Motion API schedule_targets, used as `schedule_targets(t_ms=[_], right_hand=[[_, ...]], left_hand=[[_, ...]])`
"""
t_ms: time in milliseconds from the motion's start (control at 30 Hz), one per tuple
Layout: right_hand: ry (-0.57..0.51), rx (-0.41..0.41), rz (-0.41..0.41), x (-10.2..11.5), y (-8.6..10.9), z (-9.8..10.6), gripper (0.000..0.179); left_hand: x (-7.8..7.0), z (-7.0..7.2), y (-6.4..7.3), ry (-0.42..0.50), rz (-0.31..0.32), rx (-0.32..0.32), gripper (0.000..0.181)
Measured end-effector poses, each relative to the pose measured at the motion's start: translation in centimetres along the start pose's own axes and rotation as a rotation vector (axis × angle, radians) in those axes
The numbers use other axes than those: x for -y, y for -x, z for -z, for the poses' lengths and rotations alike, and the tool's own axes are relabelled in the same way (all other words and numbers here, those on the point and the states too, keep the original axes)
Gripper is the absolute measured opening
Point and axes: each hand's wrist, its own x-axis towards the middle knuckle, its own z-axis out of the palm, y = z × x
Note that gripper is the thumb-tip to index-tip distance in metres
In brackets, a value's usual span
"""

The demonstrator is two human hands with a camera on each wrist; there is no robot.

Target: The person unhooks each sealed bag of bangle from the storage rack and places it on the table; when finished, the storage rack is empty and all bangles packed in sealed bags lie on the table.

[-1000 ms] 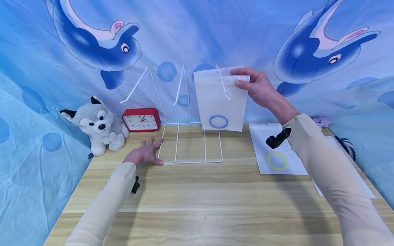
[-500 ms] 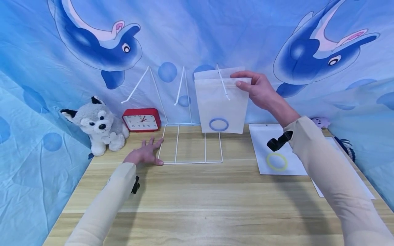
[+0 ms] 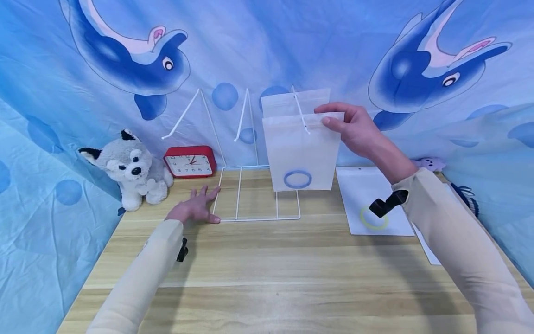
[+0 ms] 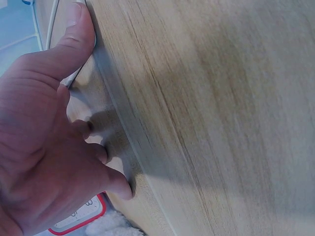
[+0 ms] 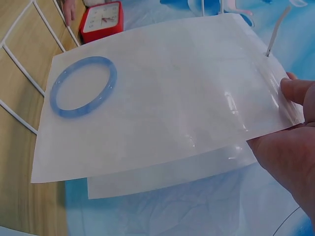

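My right hand [image 3: 354, 130] pinches the top right corner of a white translucent pouch [image 3: 300, 148] between thumb and fingers. A blue ring [image 5: 112, 78] shows through its lower part. The pouch hangs on the rightmost sloping prong [image 3: 299, 110] of a white wire rack [image 3: 258, 219], whose tip pokes out near the pouch's top edge. Behind it, farther up the same prong, hangs another white pouch [image 3: 276, 105], mostly covered by the front one. My left hand [image 3: 193, 207] lies with spread fingers at the left side of the rack's base; its thumb rests at the front corner wire.
Another white pouch [image 3: 354, 185] with a yellow ring lies on the wooden table [image 3: 271, 278] at right, partly under my right arm, with a further white sheet beyond it. A red clock [image 3: 190, 162] and a plush husky [image 3: 139, 171] stand left. A blue dolphin-print cloth hangs behind.
My right hand has drawn the front pouch forward and down along the prong, opening a wider gap from the pouch behind. The left hand has stayed in place.
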Motion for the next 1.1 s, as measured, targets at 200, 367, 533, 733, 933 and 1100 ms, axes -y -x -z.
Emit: schedule_targets(t_ms=[200,367,533,733,933,1100], right_hand=[[-0.042,0.002,0.009,0.0,1.0,-0.2,0.022],[-0.073,-0.015,-0.004,0.4,1.8,-0.3,0.021],[-0.028,-0.021,-0.008,0.7,2.5,-0.4,0.021],[-0.020,-0.005,0.014,1.0,3.5,-0.4,0.022],[-0.039,0.011,0.030,1.3,4.5,-0.6,0.022],[-0.104,0.032,0.044,1.9,5.2,-1.0,0.021]], left_hand=[[-0.9,0.2,0.7,-0.023,-0.003,0.001,0.108],[-0.9,0.3,0.6,-0.023,-0.002,0.000,0.109],[-0.9,0.3,0.7,-0.021,-0.013,-0.008,0.109],[-0.8,0.3,0.7,-0.017,-0.019,-0.012,0.109],[-0.7,0.3,0.8,-0.015,-0.024,-0.017,0.110],[-0.6,0.1,0.7,-0.011,-0.020,-0.010,0.110]])
